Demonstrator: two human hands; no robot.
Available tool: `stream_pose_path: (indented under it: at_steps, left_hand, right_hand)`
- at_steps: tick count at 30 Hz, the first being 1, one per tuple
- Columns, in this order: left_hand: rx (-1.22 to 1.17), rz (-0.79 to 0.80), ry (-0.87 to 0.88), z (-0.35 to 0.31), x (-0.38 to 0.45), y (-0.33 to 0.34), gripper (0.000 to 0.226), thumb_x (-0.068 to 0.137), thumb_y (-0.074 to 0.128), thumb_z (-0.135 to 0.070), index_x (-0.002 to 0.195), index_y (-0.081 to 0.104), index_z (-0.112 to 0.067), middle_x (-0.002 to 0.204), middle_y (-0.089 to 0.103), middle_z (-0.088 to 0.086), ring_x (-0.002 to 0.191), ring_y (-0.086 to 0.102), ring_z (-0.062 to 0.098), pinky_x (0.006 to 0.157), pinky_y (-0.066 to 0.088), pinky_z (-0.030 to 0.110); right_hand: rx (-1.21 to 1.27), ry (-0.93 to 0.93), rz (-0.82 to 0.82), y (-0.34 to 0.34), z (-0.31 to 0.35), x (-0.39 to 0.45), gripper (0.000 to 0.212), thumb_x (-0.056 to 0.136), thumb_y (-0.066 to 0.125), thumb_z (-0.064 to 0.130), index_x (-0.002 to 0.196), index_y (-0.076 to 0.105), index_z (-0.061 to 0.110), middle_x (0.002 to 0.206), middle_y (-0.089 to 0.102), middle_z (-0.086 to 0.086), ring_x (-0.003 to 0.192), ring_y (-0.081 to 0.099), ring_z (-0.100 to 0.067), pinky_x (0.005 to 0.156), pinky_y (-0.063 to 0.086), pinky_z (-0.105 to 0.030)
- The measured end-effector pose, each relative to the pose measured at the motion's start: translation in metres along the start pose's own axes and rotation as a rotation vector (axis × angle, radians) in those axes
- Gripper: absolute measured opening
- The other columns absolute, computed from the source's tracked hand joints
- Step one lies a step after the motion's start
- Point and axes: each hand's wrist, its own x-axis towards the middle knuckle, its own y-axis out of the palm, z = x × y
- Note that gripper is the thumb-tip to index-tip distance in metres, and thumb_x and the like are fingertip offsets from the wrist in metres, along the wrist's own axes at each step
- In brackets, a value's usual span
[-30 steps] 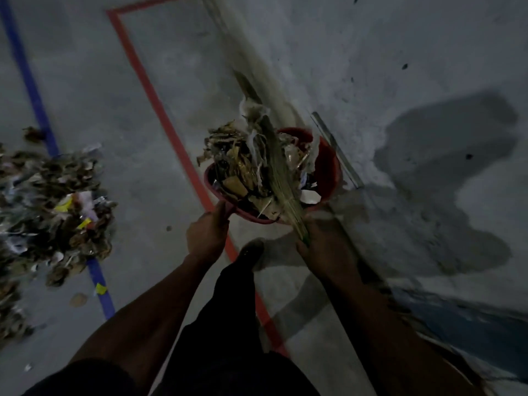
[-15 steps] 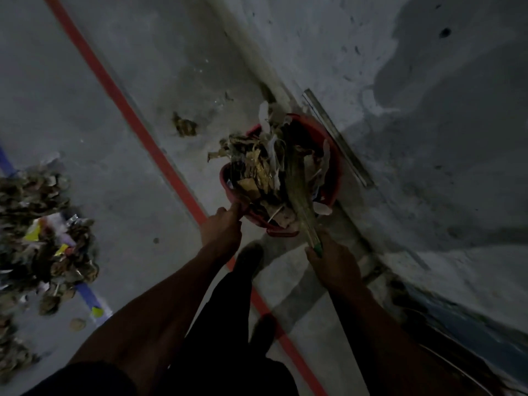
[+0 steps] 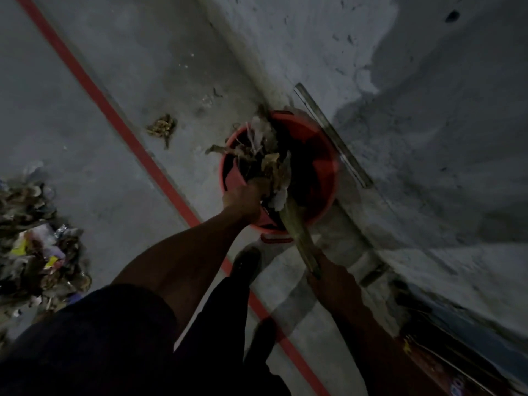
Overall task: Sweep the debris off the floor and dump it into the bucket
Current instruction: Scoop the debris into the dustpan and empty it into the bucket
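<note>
Dimly lit, a red bucket [image 3: 323,155] sits at frame centre beside the wall. The person's left hand [image 3: 243,197] presses a clump of debris [image 3: 263,155] at its rim, finger positions unclear. Lower right, the right hand [image 3: 333,281] grips a broom [image 3: 297,227]. More debris, a pile [image 3: 37,244], lies at left.

no legible text, blurred white lettering on packaging [image 3: 454,388], unreadable
</note>
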Motion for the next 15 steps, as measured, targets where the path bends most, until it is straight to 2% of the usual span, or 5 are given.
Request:
stream_pose_path:
  at_steps: [2,5,7,11,15]
  left_hand:
    - [-0.006,0.030,0.002,0.002,0.008,0.002,0.038,0.095,0.043,-0.018,0.133,0.051,-0.021,0.124,0.059,0.012,0.113,0.058,0.035,0.086,0.049,0.039]
    - [-0.007,0.036,0.010,0.008,0.011,0.001,0.037,0.091,0.046,-0.018,0.126,0.057,-0.022,0.116,0.063,0.011,0.107,0.060,0.034,0.079,0.050,0.038]
    - [-0.014,0.021,-0.002,0.011,0.007,-0.001,0.033,0.091,0.049,-0.021,0.122,0.060,-0.022,0.112,0.064,0.012,0.104,0.061,0.035,0.076,0.049,0.038]
    - [-0.032,0.030,-0.012,0.016,-0.008,-0.005,0.037,0.086,0.054,-0.022,0.122,0.062,-0.025,0.118,0.063,0.011,0.106,0.061,0.034,0.078,0.049,0.037]
    - [-0.087,0.008,-0.008,0.021,-0.032,-0.007,0.034,0.083,0.056,-0.020,0.116,0.064,-0.022,0.108,0.066,0.010,0.096,0.065,0.032,0.076,0.054,0.038]
  right_hand:
    - [0.026,0.035,-0.024,0.001,-0.001,0.009,0.060,0.097,0.052,0.037,0.152,0.031,0.026,0.125,0.062,-0.007,0.109,0.061,-0.028,0.079,0.042,-0.027]
    - [0.119,0.101,-0.084,-0.002,-0.007,0.012,0.053,0.098,0.052,0.034,0.147,0.038,0.019,0.126,0.061,-0.010,0.108,0.060,-0.028,0.082,0.044,-0.027]
    - [0.141,0.127,-0.101,-0.005,-0.011,0.003,0.053,0.099,0.049,0.035,0.148,0.036,0.018,0.126,0.060,-0.012,0.107,0.060,-0.029,0.085,0.046,-0.029]
    - [0.126,0.113,-0.138,-0.011,-0.009,-0.021,0.059,0.098,0.050,0.037,0.152,0.029,0.024,0.123,0.062,-0.012,0.106,0.060,-0.031,0.084,0.049,-0.033]
    - [0.104,0.098,-0.149,-0.013,0.001,-0.044,0.060,0.098,0.052,0.035,0.152,0.029,0.024,0.122,0.063,-0.013,0.108,0.060,-0.030,0.084,0.047,-0.032]
